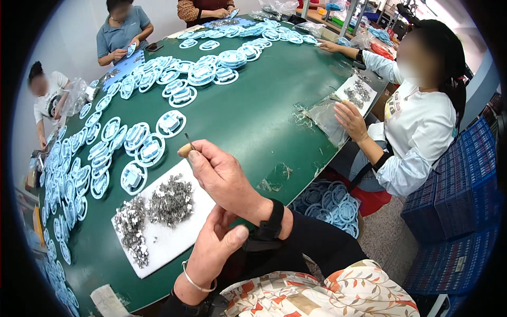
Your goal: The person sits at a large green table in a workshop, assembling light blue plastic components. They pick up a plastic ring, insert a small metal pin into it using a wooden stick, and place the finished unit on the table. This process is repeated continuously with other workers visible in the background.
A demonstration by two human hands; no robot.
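Observation:
My right hand (224, 177) is closed in a pinch over the table. Out of its fingertips sticks a thin dark metal tool (188, 139), and a tan, rounded piece (185, 150) shows beside it; whether the two are one thing I cannot tell. Just below, my left hand (214, 247) is held with its thumb apart from the fingers and nothing seen in it; the fingers are partly hidden by the right hand. To the left of both hands lies a white pad (174, 245) bearing two heaps of small silvery metal pieces (171, 201).
Many light-blue round plastic parts (171, 123) cover the green table (253, 113) on the left and far side. A co-worker (417, 111) sits at the right by another white pad. Other people work across the table. Blue crates (459, 185) stand stacked at right.

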